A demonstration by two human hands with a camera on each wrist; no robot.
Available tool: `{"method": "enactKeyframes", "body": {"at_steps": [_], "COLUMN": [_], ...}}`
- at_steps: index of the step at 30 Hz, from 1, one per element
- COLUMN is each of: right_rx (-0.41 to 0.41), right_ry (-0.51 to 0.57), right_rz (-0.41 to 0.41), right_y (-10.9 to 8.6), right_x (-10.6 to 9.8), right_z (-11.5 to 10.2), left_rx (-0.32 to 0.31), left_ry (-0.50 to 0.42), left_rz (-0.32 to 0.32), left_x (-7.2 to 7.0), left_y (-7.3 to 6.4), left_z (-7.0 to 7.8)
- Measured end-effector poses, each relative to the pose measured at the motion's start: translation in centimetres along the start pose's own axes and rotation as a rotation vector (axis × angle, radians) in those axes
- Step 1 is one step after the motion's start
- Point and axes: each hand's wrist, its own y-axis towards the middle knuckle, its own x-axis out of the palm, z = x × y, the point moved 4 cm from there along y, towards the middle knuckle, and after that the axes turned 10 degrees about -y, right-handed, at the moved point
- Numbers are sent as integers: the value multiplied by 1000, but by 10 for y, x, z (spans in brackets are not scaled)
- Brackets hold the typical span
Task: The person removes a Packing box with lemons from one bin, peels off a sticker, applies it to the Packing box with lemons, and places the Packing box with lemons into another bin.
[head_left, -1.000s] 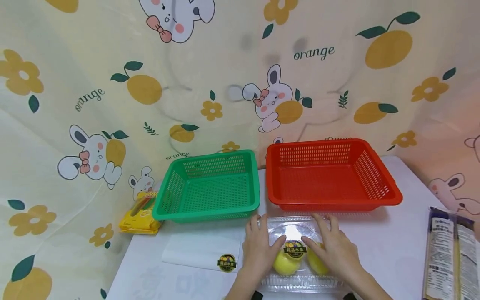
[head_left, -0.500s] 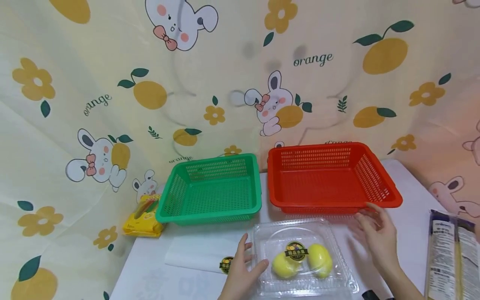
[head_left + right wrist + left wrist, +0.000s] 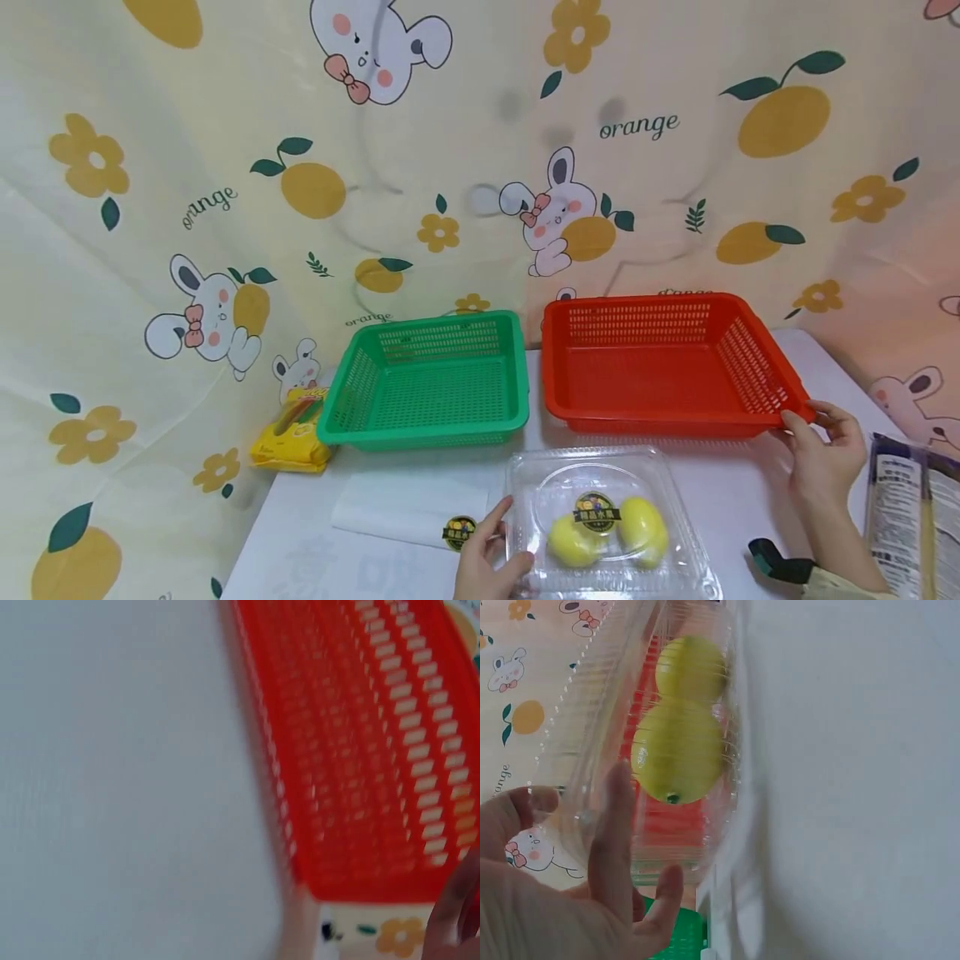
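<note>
A clear plastic clamshell box stands at the front of the table, lid down, with two round yellow fruits inside and a black-and-gold label on top. Along its left side lies my left hand, its fingers loosely spread against the wall. The left wrist view shows those fingers at the end of the box, the fruits behind ribbed plastic. Farther right, my right hand grips the front right corner of the red basket between thumb and fingers. Part of that hand shows in the right wrist view.
Left of the red basket stands a green basket, with a yellow packet beside it. A white folded sheet or bag with a black label lies in front. Long printed packets lie at the right edge. A patterned cloth hangs behind.
My right hand has left the box lid, moved right and taken hold of the red basket's corner. My left hand has moved off the lid to the box's left side.
</note>
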Motion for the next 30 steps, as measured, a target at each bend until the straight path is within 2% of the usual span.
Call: {"method": "enactKeyframes", "body": {"at_steps": [5, 7, 12, 15, 20, 23, 27, 30], "right_rx": [-34, -49, -42, -35, -61, -64, -44, -30], "right_ry": [86, 81, 74, 71, 60, 31, -10, -36], "right_rz": [-92, -113, -117, -111, -111, -108, -86, -79], "right_y": [6, 7, 9, 9, 9, 8, 6, 4], "right_x": [-4, -5, -7, -6, -6, -6, -7, -7], "right_z": [3, 4, 5, 5, 2, 1, 1, 2], "left_rx": [35, 17, -32, -12, 46, 84, 97, 84], "left_ry": [3, -28, -125, -155, -121, -97, -98, -121], "left_rz": [-51, -76, -115, -145, -182, -171, -137, -143], "left_x": [-7, -9, -7, 0, 21, 40, 73, 96], "left_y": [0, 0, 5, 17, 49, 75, 120, 157], "left_z": [8, 16, 50, 76, 114, 132, 145, 142]}}
